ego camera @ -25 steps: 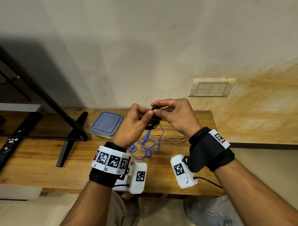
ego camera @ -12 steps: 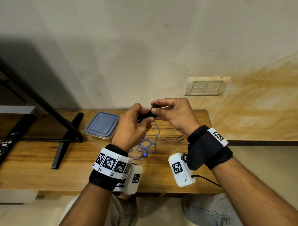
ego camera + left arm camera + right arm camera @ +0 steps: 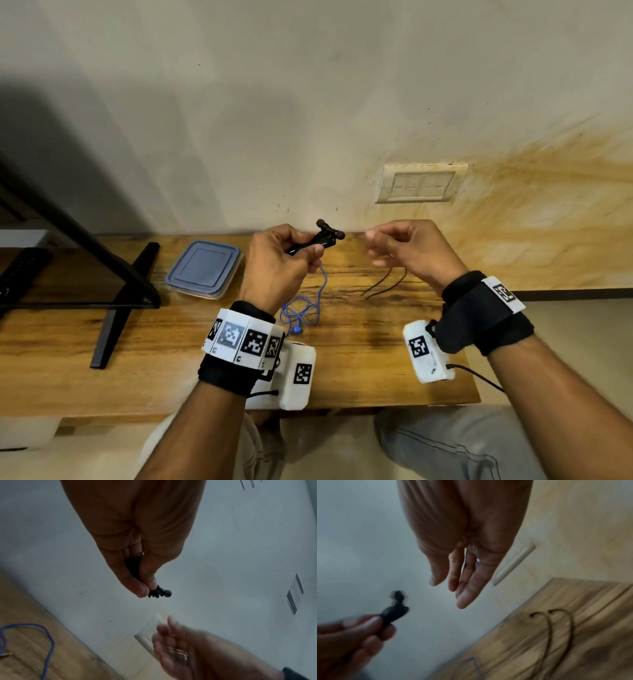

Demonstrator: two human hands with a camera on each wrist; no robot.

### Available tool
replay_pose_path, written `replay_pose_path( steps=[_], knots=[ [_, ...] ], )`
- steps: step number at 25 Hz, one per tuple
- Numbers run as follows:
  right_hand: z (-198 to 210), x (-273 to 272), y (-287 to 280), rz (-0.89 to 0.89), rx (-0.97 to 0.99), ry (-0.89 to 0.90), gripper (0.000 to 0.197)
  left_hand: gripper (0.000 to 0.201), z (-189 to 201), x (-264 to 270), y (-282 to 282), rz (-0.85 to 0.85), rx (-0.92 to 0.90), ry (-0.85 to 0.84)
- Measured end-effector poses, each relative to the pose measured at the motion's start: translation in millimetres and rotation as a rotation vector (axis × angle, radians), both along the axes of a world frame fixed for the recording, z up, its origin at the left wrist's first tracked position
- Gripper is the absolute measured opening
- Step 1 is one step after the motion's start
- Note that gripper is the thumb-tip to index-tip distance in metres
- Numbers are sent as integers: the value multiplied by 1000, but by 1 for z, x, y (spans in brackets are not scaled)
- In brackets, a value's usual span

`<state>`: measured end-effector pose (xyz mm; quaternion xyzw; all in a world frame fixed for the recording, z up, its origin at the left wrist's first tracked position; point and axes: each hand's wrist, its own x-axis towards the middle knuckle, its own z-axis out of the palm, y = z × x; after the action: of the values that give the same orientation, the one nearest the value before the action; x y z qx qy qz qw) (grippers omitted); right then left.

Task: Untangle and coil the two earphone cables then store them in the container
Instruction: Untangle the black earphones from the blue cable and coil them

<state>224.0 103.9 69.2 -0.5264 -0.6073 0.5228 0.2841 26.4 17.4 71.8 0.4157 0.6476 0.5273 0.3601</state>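
- Since a moment ago, the right hand [image 3: 409,251] has let go of the black earphones [image 3: 320,238] and drawn away to the right, its fingers [image 3: 467,588] loose and holding nothing.
- Left hand [image 3: 279,265] pinches the black earphones as a tight coiled bundle above the table [image 3: 376,342], two round earbuds poking out past the fingertips [image 3: 140,589].
- Blue earphone cable [image 3: 303,308] lies in loose tangled loops on the table below the left hand (one strand rises toward it).
- Lidded container [image 3: 205,269] sits near the wall, left of the hands, with bare wood between it and the cable.
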Motion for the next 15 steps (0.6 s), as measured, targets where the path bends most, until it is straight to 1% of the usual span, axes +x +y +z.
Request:
replay_pose_path(
  steps=[1, 2, 3, 4, 6, 8, 10, 15],
  knots=[
    [-11, 16, 5, -17, 46, -199, 17, 10, 0, 0, 0, -3, -4, 15],
    [-23, 31, 9, -25, 66, -402, 16, 8, 0, 1, 0, -8, -11, 38],
    [-35, 42, 12, -43, 44, -554, 18, 7, -1, 3, 1, -13, -19, 63],
    [-47, 49, 11, -66, -18, -627, 20, 7, 0, 4, 1, -16, -25, 79],
    [-66, 50, 8, -133, -113, -630, 24, 7, 0, 6, 3, -25, -23, 120],
    [-81, 41, 10, -207, -90, -646, 30, 6, -1, 8, 6, -28, -13, 170],
    [-90, 31, 14, -275, -50, -703, 36, 8, -2, 10, 7, -27, -13, 168],
    [-89, 14, 29, -376, -68, -683, 28, 12, -1, 10, 7, -25, 4, 130]
  ],
)
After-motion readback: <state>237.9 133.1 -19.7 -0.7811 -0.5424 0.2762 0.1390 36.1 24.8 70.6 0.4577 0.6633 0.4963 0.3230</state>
